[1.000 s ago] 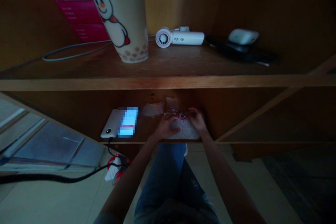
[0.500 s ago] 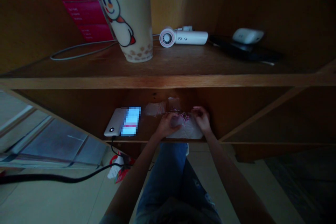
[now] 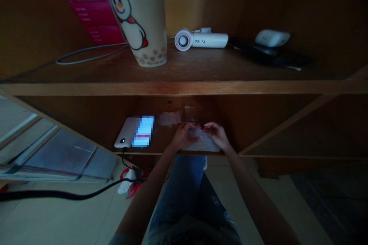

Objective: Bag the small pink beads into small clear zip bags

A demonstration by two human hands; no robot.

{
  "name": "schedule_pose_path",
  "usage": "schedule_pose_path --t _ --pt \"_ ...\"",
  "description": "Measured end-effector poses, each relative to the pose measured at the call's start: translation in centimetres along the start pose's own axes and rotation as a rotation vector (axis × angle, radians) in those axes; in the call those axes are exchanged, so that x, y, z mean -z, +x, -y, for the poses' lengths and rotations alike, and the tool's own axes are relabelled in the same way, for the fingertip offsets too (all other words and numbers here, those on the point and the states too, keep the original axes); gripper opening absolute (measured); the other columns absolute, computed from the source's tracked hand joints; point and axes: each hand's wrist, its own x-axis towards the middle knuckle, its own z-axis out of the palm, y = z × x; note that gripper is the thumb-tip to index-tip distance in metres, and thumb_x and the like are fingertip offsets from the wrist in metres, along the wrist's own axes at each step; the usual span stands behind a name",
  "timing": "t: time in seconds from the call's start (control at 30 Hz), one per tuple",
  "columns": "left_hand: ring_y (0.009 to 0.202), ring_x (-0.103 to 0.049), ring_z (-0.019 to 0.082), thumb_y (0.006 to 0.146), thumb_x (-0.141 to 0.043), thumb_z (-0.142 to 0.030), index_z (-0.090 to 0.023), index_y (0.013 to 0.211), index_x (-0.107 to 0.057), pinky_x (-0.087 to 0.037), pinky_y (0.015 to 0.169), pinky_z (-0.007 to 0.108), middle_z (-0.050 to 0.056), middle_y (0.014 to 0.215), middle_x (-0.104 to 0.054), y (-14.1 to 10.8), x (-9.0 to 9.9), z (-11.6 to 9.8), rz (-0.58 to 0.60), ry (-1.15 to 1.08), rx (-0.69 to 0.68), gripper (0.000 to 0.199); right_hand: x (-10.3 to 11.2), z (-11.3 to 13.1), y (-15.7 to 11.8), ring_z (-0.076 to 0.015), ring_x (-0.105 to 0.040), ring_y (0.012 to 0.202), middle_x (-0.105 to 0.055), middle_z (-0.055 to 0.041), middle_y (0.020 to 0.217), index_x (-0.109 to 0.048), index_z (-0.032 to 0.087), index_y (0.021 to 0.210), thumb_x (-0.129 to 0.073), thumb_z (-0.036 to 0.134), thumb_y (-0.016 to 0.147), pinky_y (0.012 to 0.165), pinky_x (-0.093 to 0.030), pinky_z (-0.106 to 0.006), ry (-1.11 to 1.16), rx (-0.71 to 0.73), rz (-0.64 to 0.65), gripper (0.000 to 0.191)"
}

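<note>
A translucent plastic sheet or bag (image 3: 201,145) lies on the lower shelf between my hands. Small pink and dark beads (image 3: 198,126) are gathered near its far edge, partly covered by my fingers. My left hand (image 3: 184,136) rests at the left side of the sheet, its fingers curved and the thumb apart from them, with fingertips close to the beads. From the right, my right hand (image 3: 217,136) reaches over the sheet with thumb and fingers drawn together at the beads; whatever is between them is too small to make out.
Small clear bags (image 3: 170,118) lie behind my left hand. A lit phone (image 3: 143,131) and a white power bank (image 3: 125,132) sit left. Above, the upper shelf (image 3: 189,69) holds a bubble tea cup (image 3: 146,19), a white handheld fan (image 3: 208,40) and a white case (image 3: 272,38).
My right hand has moved left, from the right edge of the sheet to the beads, and its fingers now cover part of them. My left hand has hardly moved.
</note>
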Motion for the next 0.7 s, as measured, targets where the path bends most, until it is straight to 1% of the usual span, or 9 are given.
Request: schedule_pose_path --t 0.17,0.33,0.43,0.57,0.7 --pt "0.096 -0.053 0.02 0.064 -0.07 -0.036 -0.02 0.096 -0.049 -0.042 0.085 0.035 0.004 0.098 -0.058 0.02 -0.04 0.03 0.005 0.011 -0.014 0.041 0.0 0.3 -0.11 -0.0163 -0.061 0.075 -0.065 -0.0029 0.081 -0.062 0.021 0.082 -0.061 0.023 0.069 0.072 -0.049 -0.031 -0.01 -0.004 0.05 0.012" --pt "0.094 -0.054 0.02 0.064 -0.07 -0.034 -0.02 0.096 -0.049 -0.042 0.084 0.034 0.004 0.098 -0.058 0.05 0.02 0.01 0.009 0.026 -0.013 0.04 -0.05 0.46 -0.24 -0.0167 -0.061 0.077 -0.065 -0.0039 0.084 -0.062 0.02 0.084 -0.062 0.022 0.069 0.073 -0.049 -0.032 -0.015 0.006 0.064 0.015" --pt "0.094 -0.054 0.02 0.065 -0.07 -0.035 -0.02 0.095 -0.049 -0.042 0.085 0.034 0.004 0.097 -0.059 0.07 0.07 -0.08 0.001 0.03 -0.021 0.039 -0.03 0.33 -0.26 -0.0169 -0.061 0.077 -0.065 -0.0038 0.084 -0.062 0.02 0.084 -0.062 0.024 0.069 0.073 -0.049 -0.032 -0.026 -0.001 0.035 0.015" --pt "0.094 -0.054 0.02 0.067 -0.068 -0.037 -0.02 0.095 -0.05 -0.042 0.086 0.034 0.003 0.096 -0.059 0.09 0.09 -0.16 -0.006 0.006 -0.012 0.038 0.11 -0.14 -0.24 -0.0176 -0.061 0.076 -0.065 -0.0048 0.084 -0.06 0.019 0.088 -0.058 0.023 0.07 0.073 -0.049 -0.033 -0.078 -0.021 -0.048 0.018" --pt "0.095 -0.054 0.02 0.065 -0.069 -0.035 -0.021 0.094 -0.05 -0.042 0.086 0.035 0.003 0.096 -0.059 0.08 0.08 -0.11 -0.011 -0.014 0.017 0.037 0.17 -0.15 -0.28 -0.017 -0.061 0.073 -0.065 -0.004 0.082 -0.054 0.019 0.104 -0.055 0.017 0.068 0.07 -0.048 -0.031 -0.218 -0.046 -0.105 0.036"
